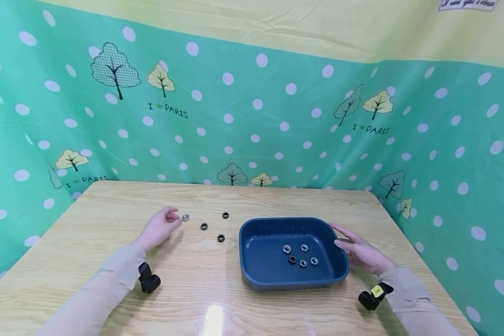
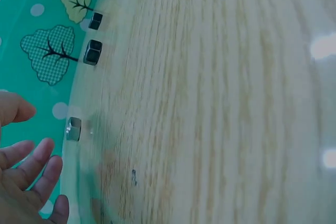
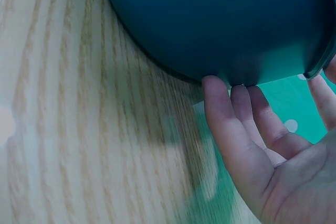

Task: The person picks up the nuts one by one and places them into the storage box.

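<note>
In the head view, my left hand (image 1: 161, 227) is over the left of the table beside a silver hex nut (image 1: 185, 218). The left wrist view shows its thumb apart from the loosely bent fingers (image 2: 39, 163), with a gap between them and the silver nut. My right hand (image 1: 363, 252) holds the right side of a dark blue tub (image 1: 252, 283). Its thumb lies at the rim, and its fingertips (image 3: 212, 90) touch the outer wall. Inside the tub lie several silver nuts (image 1: 287, 249) and one black nut (image 1: 292, 259).
Three black nuts lie on the wooden table (image 1: 185, 289) between my left hand and the tub: one at the back (image 1: 225, 215), a middle nut (image 1: 204, 226) and a nearer nut (image 1: 220, 238). A green dotted curtain (image 1: 256, 135) hangs behind the table and at both sides.
</note>
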Demonstrator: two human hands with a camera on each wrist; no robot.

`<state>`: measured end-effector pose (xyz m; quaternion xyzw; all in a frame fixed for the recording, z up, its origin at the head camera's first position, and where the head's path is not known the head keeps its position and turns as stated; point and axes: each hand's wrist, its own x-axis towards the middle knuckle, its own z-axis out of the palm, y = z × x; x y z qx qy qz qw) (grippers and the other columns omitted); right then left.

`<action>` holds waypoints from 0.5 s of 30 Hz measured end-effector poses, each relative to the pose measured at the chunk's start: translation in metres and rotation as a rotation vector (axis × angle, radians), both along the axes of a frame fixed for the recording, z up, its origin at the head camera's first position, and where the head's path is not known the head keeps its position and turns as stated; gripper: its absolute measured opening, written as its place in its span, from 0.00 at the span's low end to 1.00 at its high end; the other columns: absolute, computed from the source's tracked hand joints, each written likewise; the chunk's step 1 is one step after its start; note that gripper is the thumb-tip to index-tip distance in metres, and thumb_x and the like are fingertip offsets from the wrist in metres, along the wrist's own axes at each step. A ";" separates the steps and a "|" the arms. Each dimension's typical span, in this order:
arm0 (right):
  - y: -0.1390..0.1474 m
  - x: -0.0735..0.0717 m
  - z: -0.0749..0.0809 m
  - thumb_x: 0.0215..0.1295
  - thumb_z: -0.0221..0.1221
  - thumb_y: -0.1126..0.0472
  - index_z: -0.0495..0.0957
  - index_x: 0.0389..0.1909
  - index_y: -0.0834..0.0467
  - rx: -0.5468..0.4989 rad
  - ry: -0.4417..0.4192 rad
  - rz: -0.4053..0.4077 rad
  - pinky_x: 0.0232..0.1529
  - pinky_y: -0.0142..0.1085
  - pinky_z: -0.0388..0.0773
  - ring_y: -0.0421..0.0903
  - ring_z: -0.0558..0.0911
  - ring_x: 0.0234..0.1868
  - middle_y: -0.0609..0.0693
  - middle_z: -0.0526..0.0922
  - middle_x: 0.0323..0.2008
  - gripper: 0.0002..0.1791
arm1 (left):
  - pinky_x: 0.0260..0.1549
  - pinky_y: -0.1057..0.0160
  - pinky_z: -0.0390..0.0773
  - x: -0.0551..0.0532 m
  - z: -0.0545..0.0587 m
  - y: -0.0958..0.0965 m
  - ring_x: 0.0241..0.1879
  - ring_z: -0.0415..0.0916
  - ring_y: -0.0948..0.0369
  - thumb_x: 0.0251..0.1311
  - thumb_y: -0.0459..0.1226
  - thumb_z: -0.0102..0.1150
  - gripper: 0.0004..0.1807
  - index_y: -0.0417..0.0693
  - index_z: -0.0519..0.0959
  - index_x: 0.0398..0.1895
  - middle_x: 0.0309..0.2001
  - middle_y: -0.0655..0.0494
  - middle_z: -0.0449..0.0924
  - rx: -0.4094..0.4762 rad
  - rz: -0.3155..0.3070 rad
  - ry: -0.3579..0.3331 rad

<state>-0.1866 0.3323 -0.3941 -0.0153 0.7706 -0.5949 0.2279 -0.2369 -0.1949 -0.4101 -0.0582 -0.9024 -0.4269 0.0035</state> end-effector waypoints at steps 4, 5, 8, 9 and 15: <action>-0.001 -0.001 0.000 0.71 0.49 0.51 0.39 0.75 0.51 0.008 0.001 -0.007 0.50 0.51 0.77 0.49 0.77 0.56 0.71 0.52 0.70 0.39 | 0.54 0.45 0.71 -0.005 -0.002 0.000 0.51 0.72 0.40 0.61 0.34 0.53 0.29 0.24 0.60 0.61 0.51 0.30 0.72 -0.027 0.004 -0.008; -0.001 0.000 -0.001 0.71 0.49 0.51 0.39 0.75 0.51 0.010 0.001 -0.007 0.50 0.51 0.76 0.49 0.77 0.56 0.71 0.51 0.70 0.39 | 0.54 0.44 0.70 -0.007 -0.002 0.000 0.52 0.71 0.39 0.61 0.35 0.53 0.29 0.24 0.61 0.61 0.52 0.29 0.72 -0.045 0.002 -0.004; -0.001 0.001 -0.001 0.71 0.50 0.51 0.39 0.75 0.51 0.004 -0.004 -0.008 0.51 0.52 0.76 0.50 0.76 0.57 0.70 0.52 0.70 0.39 | 0.56 0.41 0.67 -0.010 -0.005 -0.001 0.55 0.68 0.36 0.63 0.39 0.55 0.30 0.26 0.62 0.61 0.55 0.27 0.69 -0.124 -0.002 0.005; -0.001 0.001 -0.002 0.71 0.50 0.51 0.39 0.75 0.52 0.003 -0.005 -0.003 0.51 0.52 0.76 0.49 0.76 0.57 0.70 0.52 0.70 0.39 | 0.56 0.40 0.66 -0.010 -0.005 -0.001 0.56 0.66 0.35 0.63 0.41 0.55 0.30 0.27 0.62 0.61 0.56 0.26 0.68 -0.151 0.001 0.004; 0.000 0.000 0.000 0.72 0.49 0.51 0.38 0.75 0.52 -0.009 0.000 0.010 0.49 0.50 0.77 0.46 0.78 0.54 0.71 0.54 0.69 0.39 | 0.52 0.39 0.66 -0.012 -0.004 0.001 0.53 0.64 0.34 0.58 0.45 0.58 0.29 0.31 0.69 0.56 0.54 0.27 0.69 -0.295 0.065 -0.029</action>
